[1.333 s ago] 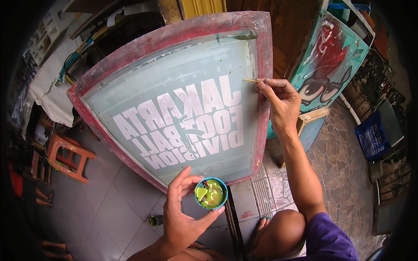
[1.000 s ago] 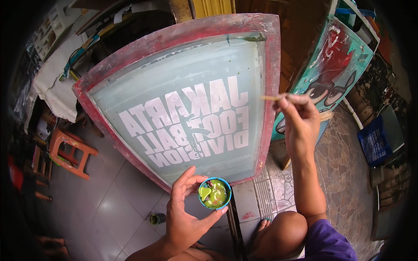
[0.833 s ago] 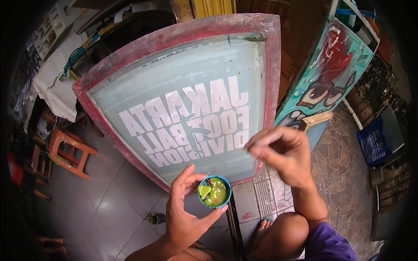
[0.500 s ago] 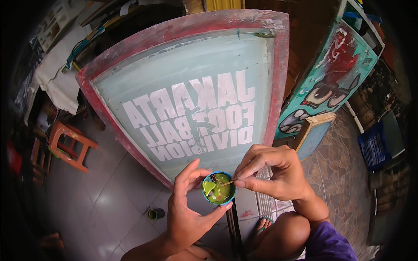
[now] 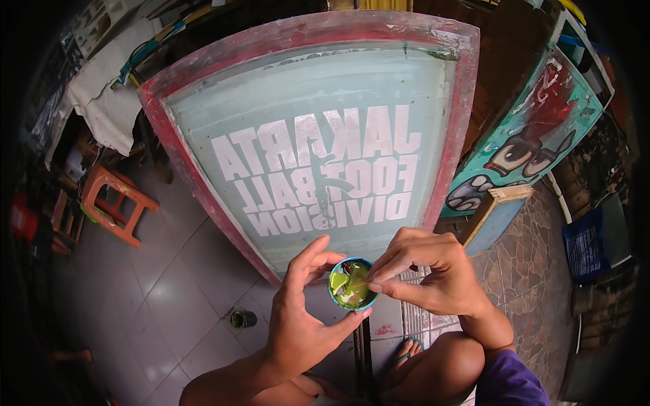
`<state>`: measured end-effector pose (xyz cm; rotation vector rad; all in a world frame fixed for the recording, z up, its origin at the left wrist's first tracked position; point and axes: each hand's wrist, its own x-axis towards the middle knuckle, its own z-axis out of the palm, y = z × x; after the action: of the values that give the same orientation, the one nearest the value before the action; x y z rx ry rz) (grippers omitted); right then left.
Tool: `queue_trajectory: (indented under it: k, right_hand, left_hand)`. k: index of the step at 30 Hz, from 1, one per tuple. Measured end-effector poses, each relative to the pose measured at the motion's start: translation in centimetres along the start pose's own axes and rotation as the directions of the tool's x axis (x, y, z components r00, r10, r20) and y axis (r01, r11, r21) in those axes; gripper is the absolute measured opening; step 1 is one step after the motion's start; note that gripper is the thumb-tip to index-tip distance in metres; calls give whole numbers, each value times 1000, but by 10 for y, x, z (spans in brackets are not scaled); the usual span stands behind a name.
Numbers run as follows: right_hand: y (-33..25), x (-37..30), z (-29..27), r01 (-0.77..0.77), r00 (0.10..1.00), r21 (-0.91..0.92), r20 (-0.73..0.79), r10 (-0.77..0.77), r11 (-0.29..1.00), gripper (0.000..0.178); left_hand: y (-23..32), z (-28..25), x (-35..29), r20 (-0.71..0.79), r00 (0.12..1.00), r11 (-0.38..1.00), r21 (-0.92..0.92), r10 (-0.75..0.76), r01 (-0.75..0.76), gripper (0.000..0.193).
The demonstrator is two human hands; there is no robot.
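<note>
My left hand (image 5: 301, 325) holds a small cup (image 5: 331, 292) with a blue rim, its thumb and fingers curved around the sides. Glossy green liquid (image 5: 355, 294), like paint or ink, lies inside with a thicker, lighter green lump and some dark specks. At the cup's right rim, my right hand (image 5: 433, 274) pinches a thin stick between thumb and fingers. Most of the stick is hidden by the fingers or hard to make out against the green. Just beyond both hands leans a large printing screen (image 5: 284, 81) with a worn red frame and pale mirrored block lettering on its mesh.
On the tiled floor at left stand an orange plastic stool (image 5: 112, 203) and a small dark cup (image 5: 244, 319). A painted cartoon panel (image 5: 542, 135) and a smaller wooden frame (image 5: 497, 216) lean at right, near a blue bag (image 5: 586, 247). White cloth (image 5: 108, 101) hangs far left.
The view has shifted, so the scene sits farther right. My right fingers have come down closer to the cup, and less of the stick shows. The left hand still holds the cup.
</note>
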<state>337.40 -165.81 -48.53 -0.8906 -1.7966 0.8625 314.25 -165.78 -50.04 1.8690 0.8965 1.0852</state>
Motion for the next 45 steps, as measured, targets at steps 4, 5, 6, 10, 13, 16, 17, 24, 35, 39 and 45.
queue_trajectory:
  k: [4, 5, 6, 10, 13, 16, 17, 24, 35, 39, 45]
  right_hand:
    - [-1, 0, 0, 31, 999, -18, -21, -31, 999, 14]
    - [-1, 1, -1, 37, 999, -30, -8, -37, 999, 14]
    - [-1, 3, -2, 46, 999, -39, 5, -46, 998, 13]
    - [-11, 19, -18, 162, 964, 41, -222, -149, 986, 8]
    - [-25, 59, -62, 355, 916, -90, -167, -366, 930, 10]
    - [-29, 110, -96, 275, 956, -113, -75, -284, 955, 14]
    - [-30, 126, -102, 291, 951, -177, -58, -305, 940, 12]
    - [-33, 184, -102, 340, 938, -415, 208, -276, 844, 8]
    - [-46, 210, -78, 467, 871, -656, 456, -182, 593, 9]
    - [-43, 208, -76, 451, 878, -663, 452, -161, 598, 10]
    - [-37, 207, -75, 444, 879, -636, 444, -172, 631, 9]
  left_hand:
    - [-1, 2, 0, 8, 1000, 1000, -4, -1, 1, 95]
    - [-1, 2, 0, 9, 1000, 1000, -2, -3, 3, 95]
    - [-2, 1, 0, 5, 1000, 1000, -1, -9, 9, 95]
    - [-3, -2, -4, 22, 999, 999, 5, -34, 34, 100]
    - [-1, 0, -4, 45, 999, 1000, 6, -21, 20, 101]
    - [-1, 1, -5, 49, 999, 1000, 19, 5, -5, 100]
    - [0, 2, -3, 54, 998, 1000, 21, 20, -21, 99]
    - [-1, 7, -3, 88, 996, 1000, 15, 25, -26, 98]
    - [-4, 5, -4, 97, 995, 1000, -4, 19, -18, 97]
    - [-1, 4, -3, 111, 994, 1000, 2, 7, -8, 98]
    - [-2, 3, -4, 110, 994, 1000, -2, -1, 1, 98]
